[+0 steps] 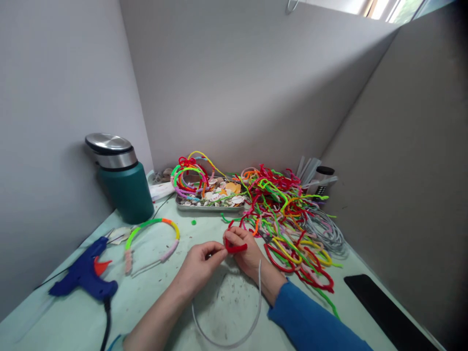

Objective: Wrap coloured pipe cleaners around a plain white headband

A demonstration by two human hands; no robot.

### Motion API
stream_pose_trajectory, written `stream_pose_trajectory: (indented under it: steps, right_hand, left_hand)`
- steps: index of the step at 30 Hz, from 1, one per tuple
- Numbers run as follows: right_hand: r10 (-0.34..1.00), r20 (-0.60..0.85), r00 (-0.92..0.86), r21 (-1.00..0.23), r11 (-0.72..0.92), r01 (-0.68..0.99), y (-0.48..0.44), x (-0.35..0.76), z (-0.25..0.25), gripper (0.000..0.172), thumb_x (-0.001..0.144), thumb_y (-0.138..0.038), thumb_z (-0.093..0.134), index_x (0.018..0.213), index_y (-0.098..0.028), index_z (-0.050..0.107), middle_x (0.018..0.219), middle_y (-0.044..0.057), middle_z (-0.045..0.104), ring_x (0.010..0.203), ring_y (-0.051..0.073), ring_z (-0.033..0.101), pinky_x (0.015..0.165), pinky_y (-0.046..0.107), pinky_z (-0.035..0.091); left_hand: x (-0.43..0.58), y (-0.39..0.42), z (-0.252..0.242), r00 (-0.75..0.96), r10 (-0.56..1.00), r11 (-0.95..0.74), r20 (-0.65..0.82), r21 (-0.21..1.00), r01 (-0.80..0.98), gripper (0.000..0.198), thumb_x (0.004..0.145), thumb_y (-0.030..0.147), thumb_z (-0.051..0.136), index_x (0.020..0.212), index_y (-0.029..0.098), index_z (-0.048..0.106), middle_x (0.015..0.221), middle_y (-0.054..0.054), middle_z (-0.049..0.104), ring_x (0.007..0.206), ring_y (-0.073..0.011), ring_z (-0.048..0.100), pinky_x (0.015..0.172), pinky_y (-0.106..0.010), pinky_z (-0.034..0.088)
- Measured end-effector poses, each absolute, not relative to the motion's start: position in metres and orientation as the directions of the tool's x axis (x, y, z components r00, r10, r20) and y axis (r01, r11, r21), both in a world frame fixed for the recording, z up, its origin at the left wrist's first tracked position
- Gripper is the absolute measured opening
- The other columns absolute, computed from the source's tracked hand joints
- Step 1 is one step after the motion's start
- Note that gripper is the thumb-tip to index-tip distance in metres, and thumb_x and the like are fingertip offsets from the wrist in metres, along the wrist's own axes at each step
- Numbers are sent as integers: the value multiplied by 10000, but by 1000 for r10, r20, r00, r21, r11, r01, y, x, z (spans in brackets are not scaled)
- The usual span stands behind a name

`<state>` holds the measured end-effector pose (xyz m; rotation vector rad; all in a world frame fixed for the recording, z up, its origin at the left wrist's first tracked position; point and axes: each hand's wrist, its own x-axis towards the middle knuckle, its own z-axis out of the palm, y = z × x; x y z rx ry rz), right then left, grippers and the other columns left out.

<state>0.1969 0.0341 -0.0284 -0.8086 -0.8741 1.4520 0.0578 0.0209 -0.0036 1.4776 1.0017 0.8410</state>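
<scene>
In the middle of the head view, my right hand [248,254] is closed on a short, bent red pipe cleaner [237,248]. My left hand [201,265] pinches at the left side of that same red piece, thumb and forefinger together. Below both hands curves a bare grey-white hoop [227,345]; one end rises in front of my right wrist, while its other side passes behind my left hand, so its far end is hidden. To the left lies another hoop [168,222], wrapped in coloured pipe cleaner sections with bare wire showing at one end.
A blue glue gun [82,275] and its cord lie at left, near a green bottle [126,192]. Behind my hands stands a metal tray [210,208] of small pieces with wrapped hoops. Heaped pipe cleaners [278,195], grey wire coils [325,229] and a black phone-like slab [383,307] occupy the right.
</scene>
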Motion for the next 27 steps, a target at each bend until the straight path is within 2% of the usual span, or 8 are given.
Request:
stream_pose_trajectory:
  steps: [5,8,10,12,15,18,22,27]
  right_hand:
    - [993,-37,-113,-868,-88,-488,35,196,-32,244,679,-329,685,624,-153,524,476,-60,483,375,47,380,382,174,259]
    - [992,-48,-118,-860,-101,-500,34,194,-32,251,688,-345,681,651,-158,518,458,-66,469,378,48,378,393,173,276]
    - [992,-49,-116,-851,-102,-515,34,193,-32,265,685,-355,687,650,-161,510,447,-69,452,386,49,370,400,171,283]
    - [992,-48,-118,-834,-105,-541,33,192,-32,279,671,-360,700,645,-163,503,467,-66,453,398,49,372,403,173,289]
    - [992,-48,-115,-813,-105,-573,32,191,-32,267,642,-330,724,674,-165,517,507,-65,457,411,48,372,411,177,299]
    - [994,-21,-109,-823,-79,-563,31,192,-32,226,653,-295,714,712,-166,539,501,-69,442,417,52,368,422,182,301]
    - [996,28,-89,-893,-15,-450,31,192,-33,167,702,-276,669,700,-167,543,495,-70,433,429,61,384,436,191,309]
    - [994,105,-23,-974,99,-206,29,192,-37,159,739,-301,639,711,-164,562,492,-62,462,455,74,403,458,199,313]
  left_hand:
    - [57,22,-1,382,924,-70,26,992,101,200,746,317,578,738,143,676,716,-27,655,690,-151,538,656,-222,383]
    - [58,20,2,363,931,-70,44,996,60,210,752,335,578,715,148,666,705,-28,661,659,-143,547,621,-215,388]
    - [59,19,2,331,943,-37,20,998,44,235,739,375,588,693,152,648,578,4,597,523,-110,486,504,-200,345]
    - [59,19,2,306,951,24,-28,1000,17,272,715,423,602,677,154,616,451,54,464,400,-73,362,409,-189,259]
    - [59,19,0,286,953,121,-100,991,-58,324,680,478,619,686,160,558,407,104,320,344,-42,228,358,-178,169]
    - [59,20,-1,273,951,187,-146,974,-130,347,660,495,630,695,168,519,401,120,280,334,-33,192,340,-170,142]
    - [58,21,-2,232,960,201,-157,962,-183,332,676,482,618,710,173,501,408,119,295,330,-27,190,330,-160,136]
    - [58,22,-3,169,967,224,-191,953,-203,324,698,463,605,836,181,525,417,125,300,330,-30,196,323,-149,139]
